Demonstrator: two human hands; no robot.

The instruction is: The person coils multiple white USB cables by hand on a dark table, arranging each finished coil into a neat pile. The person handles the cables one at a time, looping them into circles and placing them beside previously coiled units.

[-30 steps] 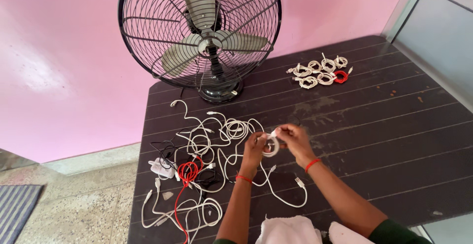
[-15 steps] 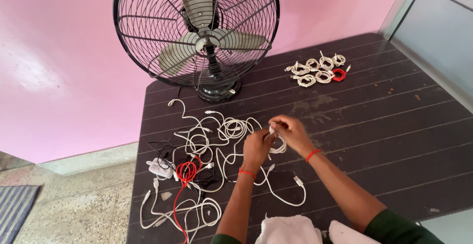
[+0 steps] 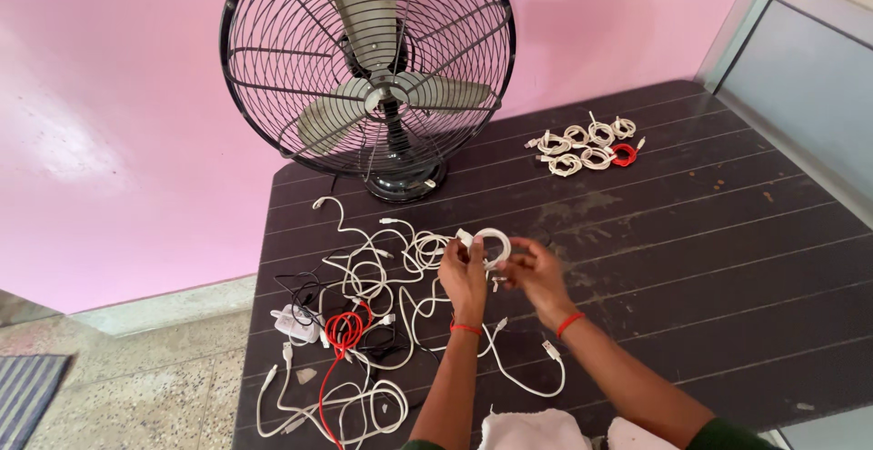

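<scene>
Head view: a coiled white cable [image 3: 491,247] was pinched between the left hand [image 3: 464,275] and right hand [image 3: 533,273], both grasping it above the dark slatted table [image 3: 727,259]. Judged from the layout, several bundled cables [image 3: 587,144] lay finished, far beyond the right hand; a loose tangle of cables [image 3: 364,314] remained beside the left hand, with the fan [image 3: 368,68] beyond.

Small white coiled cable [image 3: 491,246] now raised upright between left hand [image 3: 464,277] and right hand [image 3: 535,271], loop tidier, facing camera.
</scene>
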